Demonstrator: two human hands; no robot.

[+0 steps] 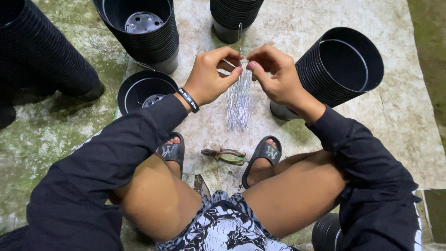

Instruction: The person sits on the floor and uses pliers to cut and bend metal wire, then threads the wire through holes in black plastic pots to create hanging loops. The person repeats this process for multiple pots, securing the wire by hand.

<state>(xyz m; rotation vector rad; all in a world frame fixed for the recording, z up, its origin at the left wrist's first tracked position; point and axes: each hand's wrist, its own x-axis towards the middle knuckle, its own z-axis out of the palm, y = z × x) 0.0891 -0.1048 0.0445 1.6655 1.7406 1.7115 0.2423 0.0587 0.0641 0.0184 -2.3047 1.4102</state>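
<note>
My left hand [211, 74] and my right hand [274, 74] meet above the ground, both pinching one thin silver wire [240, 35] whose looped end sticks up between the fingertips. Below the hands a bundle of straight silver wires [239, 104] lies on the pale mat [399, 121]. A black wristband sits on my left wrist. Both arms wear black long sleeves.
Stacks of black plastic pots surround me: one lying at right [341, 65], one upright at top left [141, 30], one at top centre [232, 16], a large stack at far left [42, 51]. A single pot [141, 90] stands by my left knee. Pliers [225, 155] lie between my sandalled feet.
</note>
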